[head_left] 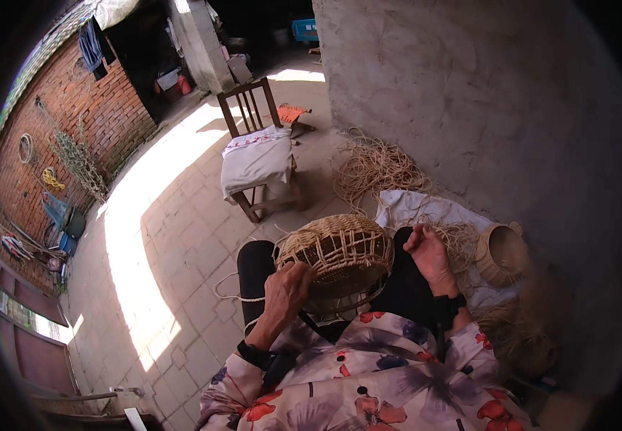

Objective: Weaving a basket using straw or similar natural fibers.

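A woven straw basket [336, 248] rests tilted across my lap, with a tight weave on its far part and an open lattice nearer me. My left hand [287, 291] is closed on the near left edge of this basket, its fingertips partly hidden. A loose pale cord [228, 295] curls out to the left of that hand. To the right of the basket, apart from it, my right hand [428, 255] is raised with thumb and fingers drawn together. Whatever they pinch is too small to make out. Dark bands circle both wrists.
Ahead stands a wooden chair [257, 154] draped with a white cloth. Piled cord [379, 169] lies by the grey wall [469, 93]. A second woven basket [503, 253] sits on white sheeting [404, 206] at my right. Paving [189, 273] spreads leftward toward a brick wall [110, 108].
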A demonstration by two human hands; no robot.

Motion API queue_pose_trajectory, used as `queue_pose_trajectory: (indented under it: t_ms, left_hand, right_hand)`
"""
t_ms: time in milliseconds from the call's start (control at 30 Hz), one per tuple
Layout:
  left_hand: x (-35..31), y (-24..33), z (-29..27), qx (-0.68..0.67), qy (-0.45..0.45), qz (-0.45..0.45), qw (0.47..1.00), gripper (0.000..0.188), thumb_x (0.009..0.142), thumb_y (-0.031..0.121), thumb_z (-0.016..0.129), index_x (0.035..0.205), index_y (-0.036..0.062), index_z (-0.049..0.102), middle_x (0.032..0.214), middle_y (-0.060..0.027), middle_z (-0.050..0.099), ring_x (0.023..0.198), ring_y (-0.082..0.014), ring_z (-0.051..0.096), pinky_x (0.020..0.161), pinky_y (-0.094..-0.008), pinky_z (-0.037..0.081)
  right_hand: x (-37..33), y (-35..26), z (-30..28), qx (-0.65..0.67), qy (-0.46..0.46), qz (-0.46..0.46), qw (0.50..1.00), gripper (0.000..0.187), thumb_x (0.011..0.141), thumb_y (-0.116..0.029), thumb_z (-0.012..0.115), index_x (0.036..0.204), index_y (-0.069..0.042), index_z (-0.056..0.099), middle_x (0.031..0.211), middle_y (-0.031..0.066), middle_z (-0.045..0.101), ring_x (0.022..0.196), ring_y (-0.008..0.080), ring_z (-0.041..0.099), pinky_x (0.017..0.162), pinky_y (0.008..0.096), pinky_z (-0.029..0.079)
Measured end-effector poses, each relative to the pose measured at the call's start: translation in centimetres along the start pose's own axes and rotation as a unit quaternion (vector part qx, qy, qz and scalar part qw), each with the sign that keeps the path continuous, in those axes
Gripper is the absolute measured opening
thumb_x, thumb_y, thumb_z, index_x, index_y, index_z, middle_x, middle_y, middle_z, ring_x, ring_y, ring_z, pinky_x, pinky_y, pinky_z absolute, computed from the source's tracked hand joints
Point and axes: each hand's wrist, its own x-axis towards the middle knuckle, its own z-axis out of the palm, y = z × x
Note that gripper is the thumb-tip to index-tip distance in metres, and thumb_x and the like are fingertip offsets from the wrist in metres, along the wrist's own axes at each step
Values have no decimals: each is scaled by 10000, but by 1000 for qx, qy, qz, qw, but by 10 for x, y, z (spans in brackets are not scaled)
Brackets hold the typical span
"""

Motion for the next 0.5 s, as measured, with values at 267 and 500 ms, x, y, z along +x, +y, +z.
queue_pose_trajectory:
  t_ms: [267,500]
  left_hand:
    - [-22,-52,-36,83,118,-72,987,176,926,177,597,846,28,644,747,-199,643,710,-380,638,647,-455,483]
    - [-72,-120,-91,393,142,-135,899,180,790,113,707,969,96,694,961,-113,627,892,-312,612,750,-407,470]
  right_hand:
    - [-6,-6,6,-18,-10,-21,1000,212,955,-241,607,1009,-38,638,815,40,621,717,170,594,737,347,508]
    - [-13,-4,34,-334,30,-1,942,185,930,-192,616,1028,-36,622,843,-2,609,710,84,555,686,232,471]
